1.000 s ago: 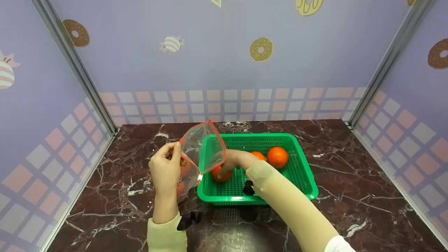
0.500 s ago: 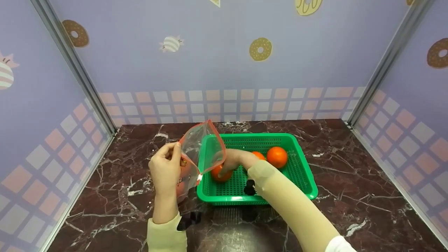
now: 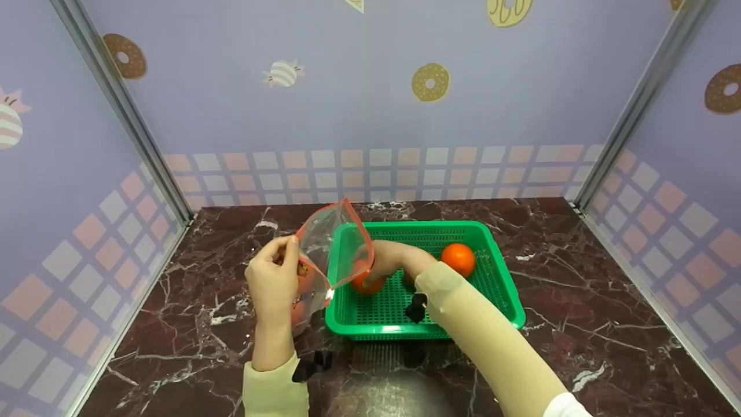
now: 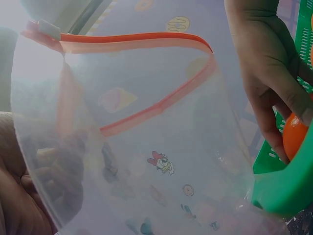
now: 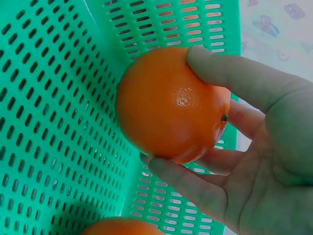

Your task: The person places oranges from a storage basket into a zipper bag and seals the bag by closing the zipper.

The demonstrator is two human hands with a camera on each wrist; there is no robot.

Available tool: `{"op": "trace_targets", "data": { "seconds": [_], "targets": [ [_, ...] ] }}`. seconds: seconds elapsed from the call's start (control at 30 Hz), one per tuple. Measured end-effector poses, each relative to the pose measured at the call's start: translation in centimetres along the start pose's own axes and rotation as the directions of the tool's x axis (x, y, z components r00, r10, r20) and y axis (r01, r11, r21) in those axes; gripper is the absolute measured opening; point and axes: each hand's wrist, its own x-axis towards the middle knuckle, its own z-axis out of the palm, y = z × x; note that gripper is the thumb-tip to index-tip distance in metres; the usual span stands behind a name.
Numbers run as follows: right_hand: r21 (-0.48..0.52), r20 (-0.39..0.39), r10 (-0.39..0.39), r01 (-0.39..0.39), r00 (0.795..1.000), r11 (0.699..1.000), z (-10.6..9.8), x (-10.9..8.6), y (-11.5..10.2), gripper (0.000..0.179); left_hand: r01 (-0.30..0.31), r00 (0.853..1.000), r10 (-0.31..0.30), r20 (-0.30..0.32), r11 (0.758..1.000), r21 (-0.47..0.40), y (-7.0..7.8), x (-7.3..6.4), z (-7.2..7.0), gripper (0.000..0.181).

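Note:
My left hand [image 3: 272, 281] pinches the rim of a clear zip bag [image 3: 315, 231] with a red-orange edge and printed cartoon figures. The bag's mouth gapes toward the basket, and round orange shapes show dimly through its lower part. Inside the green plastic basket [image 3: 425, 329], my right hand [image 3: 391, 258] grips an orange [image 5: 171, 107], thumb on one side and fingers curled round the other. In the head view the bag's edge partly overlaps this hand and fruit. Another orange [image 3: 458, 260] lies at the basket's right. Part of one more orange [image 5: 122, 227] shows in the right wrist view.
The basket stands on a dark red marbled tabletop [image 3: 202, 359], right beside the bag. Patterned lilac walls [image 3: 359, 116] enclose the back and both sides. My right forearm [image 3: 480, 330] crosses the basket's front rim.
My right hand has lifted slightly with the orange, and its wrist has shifted a little right, covering the middle orange in the head view. The left hand and bag stay nearly still.

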Motion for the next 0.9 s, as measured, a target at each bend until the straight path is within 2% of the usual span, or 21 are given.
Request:
{"op": "trace_targets", "data": {
  "seconds": [0.13, 0.27, 0.5, 0.9],
  "targets": [
    [0.052, -0.021, 0.006, -0.005, 1.000, 0.999, -0.3, -0.5, 0.2, 0.053, -0.001, 1.000, 0.001, 0.000, 1.000, -0.008, -0.1, 0.0, 0.1, 0.018],
    [0.120, -0.040, 0.046, -0.041, 0.998, 0.992, -0.7, -1.0, 0.3, 0.054, 0.000, 1.000, 0.001, 0.005, 1.000, -0.026, -0.1, 0.0, 0.1, 0.018],
    [0.249, -0.059, 0.081, -0.064, 0.995, 0.966, -1.1, -1.6, 0.5, 0.055, -0.004, 1.000, 0.004, -0.003, 0.999, -0.042, 0.0, 0.0, 0.1, 0.017],
    [0.330, -0.112, 0.081, -0.040, 0.990, 0.943, -1.4, -2.0, 0.9, 0.060, -0.007, 1.000, 0.007, -0.002, 1.000, -0.030, -0.1, -0.1, 0.2, 0.019]
  ]
}}
